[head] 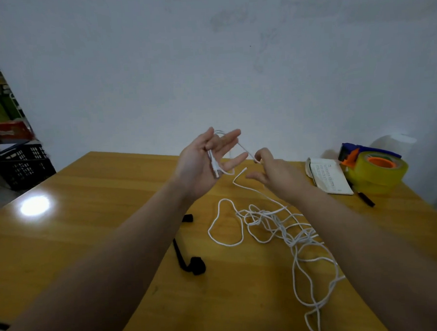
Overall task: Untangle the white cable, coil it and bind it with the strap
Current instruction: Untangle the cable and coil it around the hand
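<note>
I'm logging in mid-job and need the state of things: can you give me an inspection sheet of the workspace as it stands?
Surface: wooden table, glossy, with a light glare at its left.
Job's things: white cable, mostly a tangled heap on the table; black strap lying loose beside it, unused.
Clutter: tape dispenser with a yellowish roll, small booklet and black pen at the far right.
Grippers: left hand palm up, fingers spread, the cable's plug end lying across them; right hand pinching the cable.
Cables: one strand runs up from the heap to the hands.
Surroundings: pale wall; black crate at the far left.
</note>
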Demonstrator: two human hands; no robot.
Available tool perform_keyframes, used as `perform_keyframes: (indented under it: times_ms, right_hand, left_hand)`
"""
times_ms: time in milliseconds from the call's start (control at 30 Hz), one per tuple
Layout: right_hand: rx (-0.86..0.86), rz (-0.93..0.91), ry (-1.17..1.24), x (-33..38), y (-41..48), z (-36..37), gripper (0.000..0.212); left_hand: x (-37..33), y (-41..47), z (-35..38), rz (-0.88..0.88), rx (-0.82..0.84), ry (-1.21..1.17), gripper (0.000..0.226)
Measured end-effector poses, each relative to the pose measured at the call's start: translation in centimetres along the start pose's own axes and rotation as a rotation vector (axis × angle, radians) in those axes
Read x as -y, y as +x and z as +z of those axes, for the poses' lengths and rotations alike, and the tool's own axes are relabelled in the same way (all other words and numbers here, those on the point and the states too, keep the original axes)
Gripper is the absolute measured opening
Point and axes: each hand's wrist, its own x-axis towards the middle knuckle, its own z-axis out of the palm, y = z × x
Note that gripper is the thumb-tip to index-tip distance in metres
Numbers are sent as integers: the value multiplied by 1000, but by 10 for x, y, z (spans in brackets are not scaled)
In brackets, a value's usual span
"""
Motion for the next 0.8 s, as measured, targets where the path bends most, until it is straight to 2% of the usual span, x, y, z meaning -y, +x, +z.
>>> perform_keyframes:
  times_ms: [100, 133, 200, 267, 367, 400, 467, 533, 567, 667, 733, 800]
  right_hand:
    - [60, 105, 360, -4, -5, 4, 29]
    - [74, 105, 413, -2, -8, 3, 24]
    - [132, 44, 311, 0, -11, 5, 29]
    - [152, 5, 49, 5, -12, 11, 43]
    - [-68, -108, -320, 7, -8, 25, 27]
    - [-84, -136, -399, 11, -8, 27, 24]
    - [44, -145, -321, 21, -9, 26, 29]
    - [306, -147, -153, 32, -12, 25, 35]
    - [343, -177, -113, 37, -14, 28, 31]
    - [234, -264, -155, 39, -22, 34, 23]
    - [174, -220, -163, 30, -25, 28, 31]
    - [138, -155, -154, 16, -28, 15, 42]
  left_hand:
    - [-7, 3, -6, 93, -99, -91, 42]
    - [-8, 4, -8, 117, -124, -95, 41]
    - [-4, 6, -8, 120, -148, -16, 37]
    - [5, 6, -4, 95, -125, 64, 34]
    - [19, 6, 7, 41, -39, 109, 33]
    - [23, 7, 11, 22, -8, 112, 33]
    - [30, 10, 19, 4, 17, 110, 34]
    - [31, 18, 22, 23, -12, 135, 34]
    - [30, 23, 21, 41, -42, 180, 33]
    - [21, 35, 10, 86, -154, 448, 32]
    - [15, 39, -3, 101, -213, 589, 32]
    - [4, 43, -19, 136, -272, 631, 32]
